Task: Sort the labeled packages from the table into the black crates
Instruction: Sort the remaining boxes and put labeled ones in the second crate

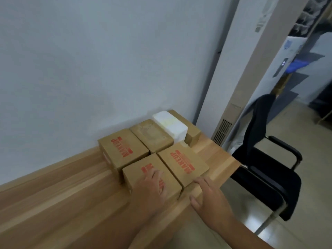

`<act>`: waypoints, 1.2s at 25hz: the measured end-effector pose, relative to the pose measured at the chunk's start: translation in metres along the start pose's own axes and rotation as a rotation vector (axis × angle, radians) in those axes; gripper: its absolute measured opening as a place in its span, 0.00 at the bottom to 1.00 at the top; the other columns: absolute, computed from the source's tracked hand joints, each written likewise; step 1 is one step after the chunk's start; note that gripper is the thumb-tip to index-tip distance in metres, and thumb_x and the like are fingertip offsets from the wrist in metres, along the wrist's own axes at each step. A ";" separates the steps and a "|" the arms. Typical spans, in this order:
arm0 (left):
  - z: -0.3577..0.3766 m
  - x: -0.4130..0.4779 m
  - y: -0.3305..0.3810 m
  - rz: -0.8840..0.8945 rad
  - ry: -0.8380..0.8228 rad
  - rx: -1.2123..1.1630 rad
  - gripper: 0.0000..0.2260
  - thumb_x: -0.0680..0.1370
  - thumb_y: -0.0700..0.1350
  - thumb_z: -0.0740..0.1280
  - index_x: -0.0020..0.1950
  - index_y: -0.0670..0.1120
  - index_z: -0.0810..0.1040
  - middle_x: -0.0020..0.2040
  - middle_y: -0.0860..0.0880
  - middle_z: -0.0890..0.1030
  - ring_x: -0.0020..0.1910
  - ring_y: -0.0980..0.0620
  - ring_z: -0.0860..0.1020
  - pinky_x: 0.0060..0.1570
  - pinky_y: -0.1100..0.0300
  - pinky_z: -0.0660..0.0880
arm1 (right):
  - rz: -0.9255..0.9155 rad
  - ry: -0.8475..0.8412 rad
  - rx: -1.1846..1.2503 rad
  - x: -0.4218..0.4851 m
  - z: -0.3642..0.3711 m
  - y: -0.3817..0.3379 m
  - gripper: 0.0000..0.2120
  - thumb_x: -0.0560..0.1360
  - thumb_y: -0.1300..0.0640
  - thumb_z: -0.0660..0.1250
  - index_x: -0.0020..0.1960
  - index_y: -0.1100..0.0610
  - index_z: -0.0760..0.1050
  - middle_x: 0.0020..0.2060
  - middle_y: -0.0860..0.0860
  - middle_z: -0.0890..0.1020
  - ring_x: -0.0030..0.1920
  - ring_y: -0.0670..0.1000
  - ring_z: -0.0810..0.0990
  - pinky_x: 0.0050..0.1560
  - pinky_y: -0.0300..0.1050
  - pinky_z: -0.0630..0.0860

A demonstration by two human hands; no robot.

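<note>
my left hand point(152, 187) lies palm-down on top of the nearest brown cardboard box w/ red makeup print point(136, 170), fingers spread over the lettering, not wrapped round anything. my right hand point(208, 194) is open too, fingers straight, thumb out, at the near corner of the second brown makeup-printed box point(183, 162) just to the right. can't tell if the tips touch it, too blurry. neither hand has a grip on anything.

both boxes sit touching side by side at the front of a tight cluster on the light wooden table point(62, 194). behind them: a third brown makeup-printed box point(122, 148), a plain brown cardboard box point(152, 135), a white foam box point(170, 124) and one more brown box point(193, 133), all close to the grey wall point(89, 69). the black crates aren't in view, so i prob have to turn to find them.

risks, as i judge it: the boxes are packed tight, so there's no finger room btw them, and pulling one out w/ a flat palm could drag its neighbour along. the second box sits near the table's right edge, and a shove could tip it off toward the black office chair point(265, 178). half the label is under my hand, and a misread one means the wrong crate.
</note>
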State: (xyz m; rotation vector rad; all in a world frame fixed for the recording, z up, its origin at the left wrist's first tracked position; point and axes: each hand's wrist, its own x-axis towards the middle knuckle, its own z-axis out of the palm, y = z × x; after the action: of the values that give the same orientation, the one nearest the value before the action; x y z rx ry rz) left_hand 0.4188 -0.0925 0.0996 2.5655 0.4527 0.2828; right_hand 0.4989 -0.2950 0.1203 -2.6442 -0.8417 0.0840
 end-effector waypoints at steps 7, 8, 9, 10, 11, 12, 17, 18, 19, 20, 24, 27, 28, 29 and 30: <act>0.019 0.100 -0.004 -0.055 0.031 0.017 0.23 0.82 0.56 0.59 0.77 0.55 0.65 0.73 0.59 0.68 0.70 0.59 0.68 0.69 0.63 0.65 | -0.038 -0.068 0.014 0.127 0.004 0.041 0.22 0.74 0.44 0.70 0.66 0.46 0.72 0.60 0.40 0.74 0.63 0.44 0.74 0.63 0.40 0.73; 0.024 0.113 -0.004 -0.077 0.054 0.016 0.23 0.82 0.56 0.59 0.77 0.55 0.66 0.72 0.59 0.69 0.69 0.59 0.68 0.69 0.64 0.64 | -0.055 -0.081 0.027 0.146 0.006 0.047 0.22 0.74 0.44 0.70 0.66 0.46 0.71 0.61 0.40 0.74 0.63 0.44 0.73 0.63 0.40 0.72; 0.031 0.126 -0.004 -0.101 0.079 0.010 0.23 0.82 0.57 0.59 0.77 0.55 0.66 0.72 0.60 0.69 0.69 0.60 0.68 0.69 0.64 0.64 | -0.069 -0.095 0.041 0.168 0.009 0.053 0.23 0.75 0.43 0.69 0.67 0.46 0.71 0.61 0.41 0.74 0.64 0.44 0.73 0.64 0.39 0.71; 0.038 0.139 -0.003 -0.130 0.094 0.014 0.23 0.82 0.57 0.59 0.77 0.56 0.66 0.71 0.60 0.69 0.69 0.60 0.68 0.70 0.63 0.64 | -0.078 -0.111 0.053 0.189 0.012 0.061 0.24 0.75 0.43 0.69 0.68 0.47 0.70 0.62 0.41 0.74 0.64 0.43 0.72 0.63 0.38 0.71; 0.048 0.152 -0.002 -0.170 0.099 0.026 0.23 0.82 0.57 0.59 0.77 0.56 0.66 0.71 0.61 0.69 0.70 0.60 0.68 0.71 0.63 0.64 | -0.097 -0.132 0.064 0.212 0.016 0.071 0.24 0.75 0.44 0.69 0.69 0.47 0.70 0.63 0.41 0.73 0.64 0.43 0.72 0.63 0.36 0.70; 0.056 0.163 0.000 -0.209 0.103 0.038 0.23 0.82 0.58 0.58 0.77 0.56 0.66 0.72 0.61 0.68 0.70 0.60 0.68 0.71 0.62 0.64 | -0.130 -0.150 0.070 0.233 0.020 0.079 0.24 0.75 0.44 0.69 0.69 0.47 0.70 0.64 0.42 0.74 0.64 0.43 0.72 0.62 0.35 0.70; 0.101 0.188 0.022 -0.564 0.183 0.030 0.24 0.81 0.59 0.60 0.77 0.58 0.65 0.73 0.61 0.68 0.72 0.60 0.66 0.72 0.62 0.63 | -0.248 -0.347 0.162 0.307 0.043 0.129 0.28 0.75 0.42 0.70 0.71 0.48 0.67 0.66 0.44 0.71 0.64 0.44 0.71 0.63 0.38 0.72; 0.111 0.185 0.032 -0.629 0.180 0.026 0.24 0.81 0.59 0.60 0.77 0.58 0.65 0.74 0.61 0.67 0.73 0.59 0.65 0.74 0.61 0.61 | -0.258 -0.404 0.168 0.313 0.049 0.139 0.32 0.74 0.40 0.70 0.74 0.49 0.65 0.67 0.44 0.70 0.66 0.44 0.70 0.64 0.39 0.71; 0.119 0.182 0.042 -0.680 0.172 0.035 0.25 0.81 0.59 0.61 0.77 0.57 0.65 0.74 0.60 0.67 0.74 0.59 0.64 0.75 0.61 0.60 | -0.272 -0.472 0.172 0.316 0.055 0.147 0.35 0.74 0.38 0.71 0.75 0.49 0.63 0.68 0.44 0.69 0.68 0.45 0.69 0.66 0.41 0.71; 0.125 0.180 0.051 -0.720 0.162 0.052 0.25 0.80 0.59 0.61 0.77 0.57 0.64 0.75 0.60 0.65 0.75 0.59 0.63 0.76 0.60 0.59 | -0.274 -0.550 0.190 0.319 0.061 0.153 0.37 0.72 0.36 0.71 0.75 0.49 0.63 0.68 0.45 0.70 0.69 0.46 0.69 0.67 0.42 0.71; 0.135 0.168 0.069 -0.860 0.165 0.065 0.27 0.80 0.58 0.61 0.79 0.55 0.63 0.78 0.57 0.61 0.78 0.56 0.59 0.78 0.57 0.59 | -0.028 -0.856 0.470 0.330 0.068 0.165 0.33 0.69 0.39 0.77 0.69 0.49 0.71 0.58 0.42 0.79 0.55 0.43 0.79 0.52 0.42 0.79; 0.136 0.163 0.076 -0.869 0.188 0.049 0.28 0.81 0.57 0.61 0.80 0.53 0.61 0.78 0.56 0.61 0.78 0.56 0.59 0.78 0.58 0.59 | -0.010 -0.887 0.529 0.332 0.069 0.170 0.31 0.69 0.40 0.78 0.67 0.48 0.72 0.54 0.40 0.78 0.49 0.41 0.81 0.41 0.35 0.76; 0.137 0.162 0.079 -0.870 0.191 0.048 0.28 0.81 0.57 0.61 0.81 0.52 0.60 0.78 0.56 0.61 0.78 0.56 0.59 0.78 0.59 0.58 | 0.000 -0.889 0.548 0.331 0.067 0.171 0.31 0.69 0.39 0.78 0.66 0.47 0.72 0.54 0.40 0.78 0.49 0.41 0.81 0.40 0.35 0.76; 0.137 0.161 0.080 -0.871 0.190 0.053 0.29 0.82 0.57 0.61 0.81 0.52 0.59 0.79 0.56 0.62 0.78 0.56 0.59 0.77 0.60 0.57 | 0.019 -0.890 0.573 0.331 0.066 0.174 0.30 0.69 0.40 0.78 0.67 0.46 0.71 0.54 0.40 0.78 0.50 0.42 0.81 0.41 0.36 0.77; 0.139 0.161 0.081 -0.872 0.190 0.044 0.30 0.82 0.56 0.61 0.82 0.51 0.57 0.79 0.55 0.62 0.78 0.55 0.59 0.76 0.61 0.57 | 0.052 -0.888 0.609 0.332 0.065 0.178 0.29 0.70 0.40 0.77 0.67 0.46 0.72 0.55 0.40 0.78 0.51 0.43 0.81 0.42 0.37 0.78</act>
State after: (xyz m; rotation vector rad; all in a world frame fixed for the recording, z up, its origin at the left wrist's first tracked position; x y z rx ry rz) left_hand 0.6282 -0.1614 0.0423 2.1298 1.5735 0.1881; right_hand 0.8580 -0.2200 0.0132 -1.9795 -0.7988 1.3595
